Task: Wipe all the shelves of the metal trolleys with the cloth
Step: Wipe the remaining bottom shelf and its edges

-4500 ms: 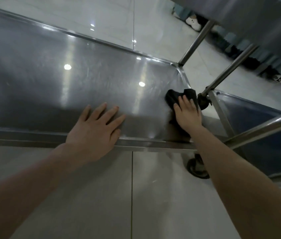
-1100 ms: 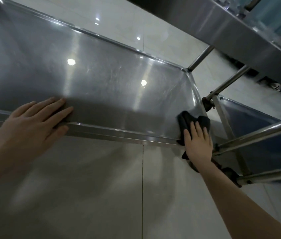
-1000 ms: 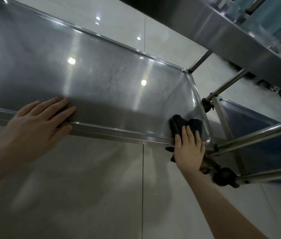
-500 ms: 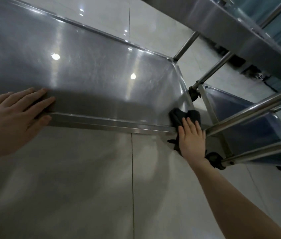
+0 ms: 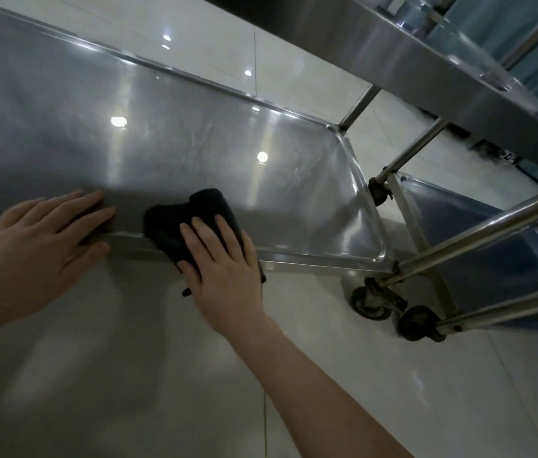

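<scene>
The bottom shelf [image 5: 168,133] of a metal trolley is a shiny steel tray with a raised rim, seen from above. A black cloth [image 5: 181,219] lies bunched over the shelf's near rim. My right hand [image 5: 224,259] presses flat on the cloth with straight fingers. To its left, my left hand [image 5: 39,236] rests flat over the same near rim, fingers straight, holding nothing. The two hands are a short gap apart.
The trolley's upper shelf [image 5: 426,61] overhangs at the top right, carried by steel posts [image 5: 406,153]. A second trolley's low shelf [image 5: 479,246] stands close on the right. Black caster wheels [image 5: 373,302] sit by the near right corner. Glossy pale floor tiles [image 5: 360,375] lie all around.
My right hand has slid the cloth left along the near rim, from the right corner towards my left hand. My left hand has kept its place on the rim.
</scene>
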### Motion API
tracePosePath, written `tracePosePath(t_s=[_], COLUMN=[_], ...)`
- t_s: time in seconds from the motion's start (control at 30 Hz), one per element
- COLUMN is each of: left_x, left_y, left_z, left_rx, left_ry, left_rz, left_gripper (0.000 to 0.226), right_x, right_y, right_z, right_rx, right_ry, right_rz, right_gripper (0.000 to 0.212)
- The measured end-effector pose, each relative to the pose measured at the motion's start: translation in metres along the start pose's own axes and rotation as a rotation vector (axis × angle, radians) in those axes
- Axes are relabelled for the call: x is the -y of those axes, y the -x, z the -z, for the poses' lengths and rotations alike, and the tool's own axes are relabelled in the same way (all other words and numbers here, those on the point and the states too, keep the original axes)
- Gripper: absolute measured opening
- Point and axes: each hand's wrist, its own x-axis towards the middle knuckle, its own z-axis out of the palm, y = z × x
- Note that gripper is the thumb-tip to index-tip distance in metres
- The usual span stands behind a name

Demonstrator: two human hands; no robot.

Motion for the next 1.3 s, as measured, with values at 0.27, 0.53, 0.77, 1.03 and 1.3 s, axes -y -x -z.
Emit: tracePosePath(t_s=[0.27, 0.53, 0.77, 1.03, 1.3], left_x=[0.009, 0.015, 0.038, 0.086, 0.093], left_y=[0.059, 0.076, 0.112, 0.132, 0.150], left_z=[0.052, 0.074, 0.090, 0.118, 0.129], left_rx=[0.030, -0.003, -0.050, -0.035, -0.070], left_ry=[-0.013, -0.056, -0.193, -0.167, -0.118], left_rz=[0.007, 0.136, 0.322, 0.509, 0.594], left_gripper=[0.056, 0.049, 0.052, 0.058, 0.064], right_x=[-0.088, 0.092, 0.109, 0.016, 0.211], right_y=[0.047, -0.059, -0.069, -0.020, -0.116], right_z=[0.034, 0.007, -0.003, 0.024, -0.019], right_rx=[0.111, 0.256, 0.238, 0.288, 0.273], right_ry=[0.167, 0.014, 0.031, 0.098, -0.024], right_rz=[-0.335, 0.153, 0.225, -0.040, 0.315], right_gripper=[0.054, 0.054, 0.053, 0.061, 0.054])
